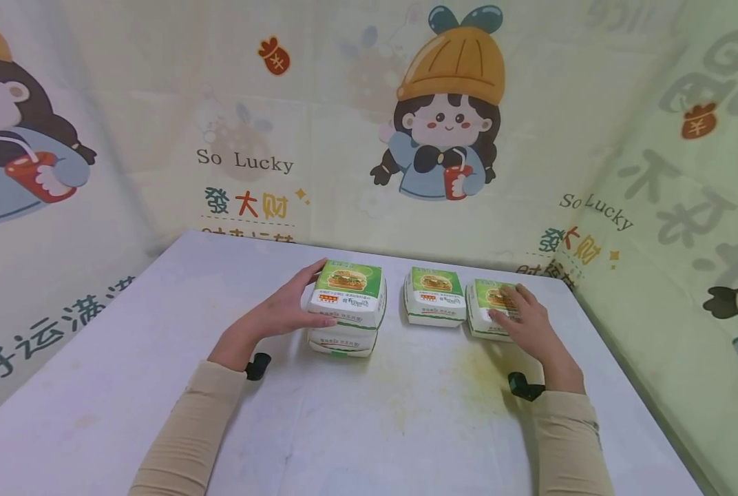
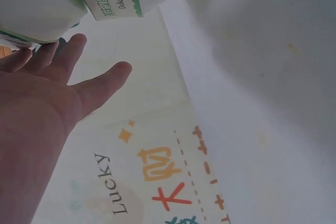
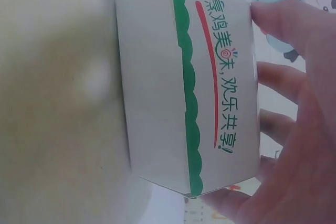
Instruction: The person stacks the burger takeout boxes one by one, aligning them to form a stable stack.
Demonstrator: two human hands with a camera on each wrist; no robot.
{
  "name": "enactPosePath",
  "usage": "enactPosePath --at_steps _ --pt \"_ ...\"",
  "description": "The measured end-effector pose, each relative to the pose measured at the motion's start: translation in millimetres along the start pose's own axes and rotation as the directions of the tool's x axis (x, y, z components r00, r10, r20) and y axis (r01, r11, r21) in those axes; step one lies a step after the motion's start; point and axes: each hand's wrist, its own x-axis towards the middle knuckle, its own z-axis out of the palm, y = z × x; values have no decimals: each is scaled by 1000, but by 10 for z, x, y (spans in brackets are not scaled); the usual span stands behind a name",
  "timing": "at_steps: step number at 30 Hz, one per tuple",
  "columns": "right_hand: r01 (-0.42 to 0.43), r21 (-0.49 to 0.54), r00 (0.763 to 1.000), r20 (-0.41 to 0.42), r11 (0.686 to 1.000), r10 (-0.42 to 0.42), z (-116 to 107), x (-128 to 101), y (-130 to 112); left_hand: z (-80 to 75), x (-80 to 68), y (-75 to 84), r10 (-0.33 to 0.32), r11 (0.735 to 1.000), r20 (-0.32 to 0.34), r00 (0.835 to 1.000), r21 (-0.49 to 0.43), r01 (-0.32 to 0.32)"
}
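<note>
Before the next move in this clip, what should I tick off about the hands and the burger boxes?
1. Left hand against the top box of the stack: ok, fingers lie along its side.
2. Stack sits square on the bottom box: ok, edges roughly line up.
3. Right hand on the right box: ok, fingers rest over its lid.
4. Middle box free of both hands: ok.
5. Lids closed: ok for all visible lids.
6. Firmness of the right hand's hold: cannot tell.
</note>
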Motion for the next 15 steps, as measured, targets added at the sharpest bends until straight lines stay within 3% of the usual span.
enactPosePath --at_steps 9,15 --pt "1 -64 997 77 998 4 -81 -80 -26 12 -18 39 -2 1000 8 1000 -30 2" --pt "-27 -53 996 78 998 31 -109 -105 25 17 -18 58 41 999 -6 999 -26 -41"
